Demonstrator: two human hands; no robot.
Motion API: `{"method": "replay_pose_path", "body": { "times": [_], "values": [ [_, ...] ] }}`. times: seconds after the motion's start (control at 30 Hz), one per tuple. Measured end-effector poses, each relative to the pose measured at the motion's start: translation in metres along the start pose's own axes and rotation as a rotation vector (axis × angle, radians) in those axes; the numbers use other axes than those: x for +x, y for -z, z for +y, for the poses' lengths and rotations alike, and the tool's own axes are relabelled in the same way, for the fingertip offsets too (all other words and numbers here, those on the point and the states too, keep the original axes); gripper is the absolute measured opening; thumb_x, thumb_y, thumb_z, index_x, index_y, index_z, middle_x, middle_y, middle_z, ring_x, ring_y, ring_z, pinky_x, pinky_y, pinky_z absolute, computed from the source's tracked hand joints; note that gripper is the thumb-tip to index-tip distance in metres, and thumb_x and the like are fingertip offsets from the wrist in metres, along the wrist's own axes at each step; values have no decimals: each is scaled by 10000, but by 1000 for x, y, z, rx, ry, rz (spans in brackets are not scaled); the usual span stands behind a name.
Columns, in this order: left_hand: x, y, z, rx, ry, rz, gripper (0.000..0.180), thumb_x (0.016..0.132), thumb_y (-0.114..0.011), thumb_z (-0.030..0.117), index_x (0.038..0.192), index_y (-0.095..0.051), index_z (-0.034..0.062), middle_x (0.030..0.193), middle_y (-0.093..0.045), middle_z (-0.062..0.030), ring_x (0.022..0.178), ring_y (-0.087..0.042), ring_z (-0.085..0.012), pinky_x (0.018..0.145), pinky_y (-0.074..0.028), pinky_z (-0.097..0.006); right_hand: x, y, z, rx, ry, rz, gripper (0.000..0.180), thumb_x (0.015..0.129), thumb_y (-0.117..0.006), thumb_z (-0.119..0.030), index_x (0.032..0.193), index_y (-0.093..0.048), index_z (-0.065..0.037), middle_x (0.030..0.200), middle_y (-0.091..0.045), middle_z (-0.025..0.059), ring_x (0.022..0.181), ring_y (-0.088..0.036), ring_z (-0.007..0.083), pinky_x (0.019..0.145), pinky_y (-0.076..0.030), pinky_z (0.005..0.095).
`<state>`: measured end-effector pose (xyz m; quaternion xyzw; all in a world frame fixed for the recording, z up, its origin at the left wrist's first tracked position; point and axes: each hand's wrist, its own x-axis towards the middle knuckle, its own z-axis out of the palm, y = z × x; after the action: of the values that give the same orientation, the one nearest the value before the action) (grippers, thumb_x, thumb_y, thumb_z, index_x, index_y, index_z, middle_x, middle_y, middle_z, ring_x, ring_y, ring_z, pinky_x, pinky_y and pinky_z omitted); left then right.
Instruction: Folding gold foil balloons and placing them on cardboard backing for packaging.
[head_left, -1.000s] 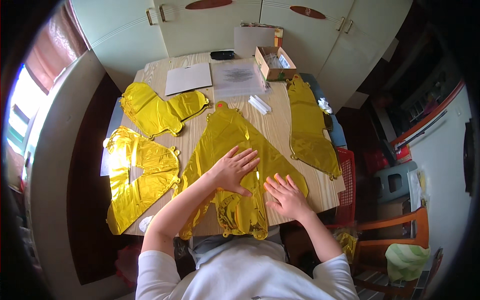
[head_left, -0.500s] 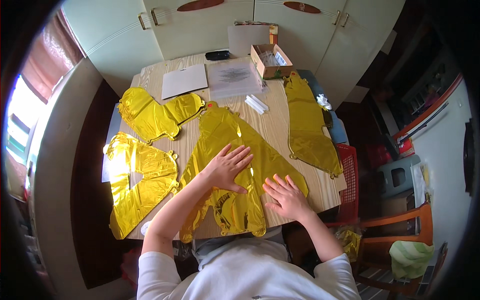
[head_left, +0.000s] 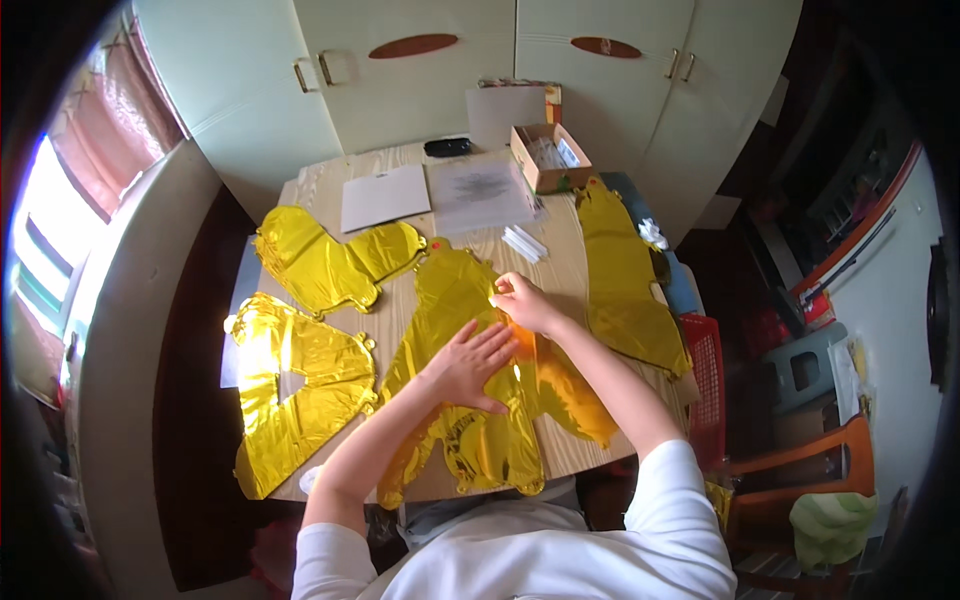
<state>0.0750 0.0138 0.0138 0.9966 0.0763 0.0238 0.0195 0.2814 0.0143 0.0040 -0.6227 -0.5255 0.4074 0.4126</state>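
Observation:
A large flat gold foil balloon (head_left: 445,300), not inflated, lies in the middle of the wooden table and reaches its near edge. My left hand (head_left: 470,362) rests palm down on it with the fingers stretched out. Farther up its right side, my right hand (head_left: 527,304) is closed in a pinch at the foil's edge. Below that hand the foil's right part looks raised and shines orange; my right forearm partly hides it. More flat gold foil balloons lie around: one at the upper left (head_left: 315,262), one at the lower left (head_left: 325,395), and one on the right (head_left: 620,275).
Toward the back are a white sheet (head_left: 385,199), a clear plastic bag (head_left: 485,195), white strips (head_left: 523,243), a black case (head_left: 447,147) and an open cardboard box (head_left: 552,158). A red basket (head_left: 708,370) and a wooden chair (head_left: 800,460) stand at the right.
My right hand has moved up and left from lying flat beside the foil to pinching its edge, and the foil's right part has shifted. My left hand stays flat; the whole view has tilted slightly.

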Motion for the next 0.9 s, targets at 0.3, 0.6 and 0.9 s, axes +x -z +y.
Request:
{"method": "replay_pose_path", "body": {
  "times": [0.3,0.6,0.9],
  "values": [
    [-3,-4,0,-35,-6,44,1139,734,-484,829,1528,-225,54,1573,-262,-167,1467,-227,-298,1189,-139,-505,99,-17,9,276,-93,127,588,802,-744,-68,1293,-426,-15,1133,-590,149,1002,-597,225,879,-493,337],
    [-6,-6,-2,-26,6,44,1136,736,-453,848,1515,-264,43,1577,-265,-150,1477,-209,-262,1196,-123,-495,134,-14,4,-52,69,69,560,721,-748,52,1236,-564,-70,1118,-587,76,971,-595,172,852,-516,310],
    [-6,-8,-2,-27,-5,70,1118,750,-458,835,1521,-248,53,1569,-274,-162,1467,-229,-288,1189,-139,-512,149,-19,22,-308,357,89,298,738,-677,12,1030,-684,-50,966,-661,87,832,-662,200,783,-541,310]
  ]
}}
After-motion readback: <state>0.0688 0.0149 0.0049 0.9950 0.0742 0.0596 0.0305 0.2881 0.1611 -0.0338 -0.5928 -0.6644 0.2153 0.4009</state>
